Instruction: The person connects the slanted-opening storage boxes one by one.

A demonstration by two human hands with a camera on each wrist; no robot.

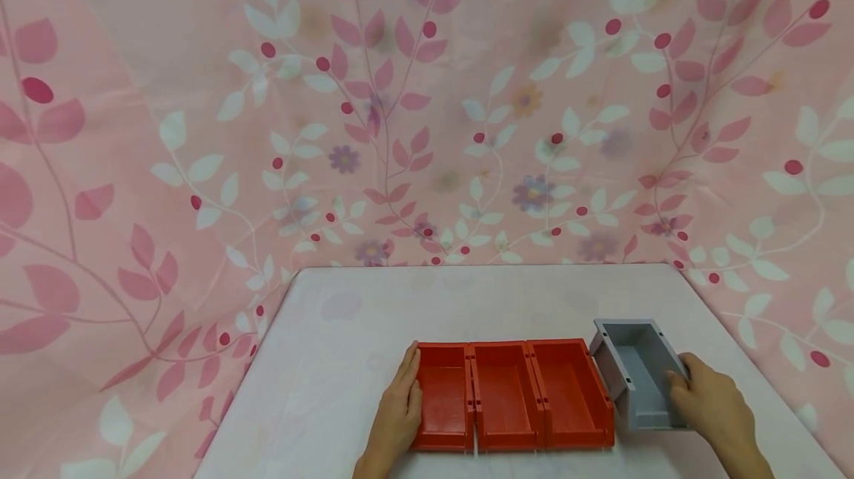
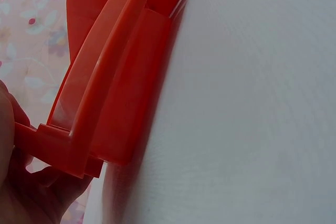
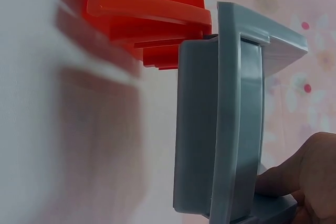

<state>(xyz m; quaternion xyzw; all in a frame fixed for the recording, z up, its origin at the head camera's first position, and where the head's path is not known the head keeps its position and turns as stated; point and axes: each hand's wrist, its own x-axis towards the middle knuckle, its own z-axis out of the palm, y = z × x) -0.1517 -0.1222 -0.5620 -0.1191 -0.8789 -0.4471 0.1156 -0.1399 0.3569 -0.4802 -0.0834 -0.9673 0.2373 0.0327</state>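
Note:
Three red storage bins stand side by side on the white table: the left bin (image 1: 443, 397), the middle bin (image 1: 505, 394) and the right bin (image 1: 568, 390). My left hand (image 1: 395, 411) lies along the outer side of the left bin, fingers fairly straight against its wall. In the left wrist view, that hand touches the corner of the red bin (image 2: 113, 77). With thumb inside and fingers outside, my right hand (image 1: 717, 403) grips the right wall of a grey bin (image 1: 640, 368). The grey bin is raised and tilted, beside the right red bin; its shadow shows below in the right wrist view.
The white table (image 1: 313, 360) extends left of and behind the bins. Pink leaf-patterned cloth (image 1: 454, 116) hangs behind the table and along both sides.

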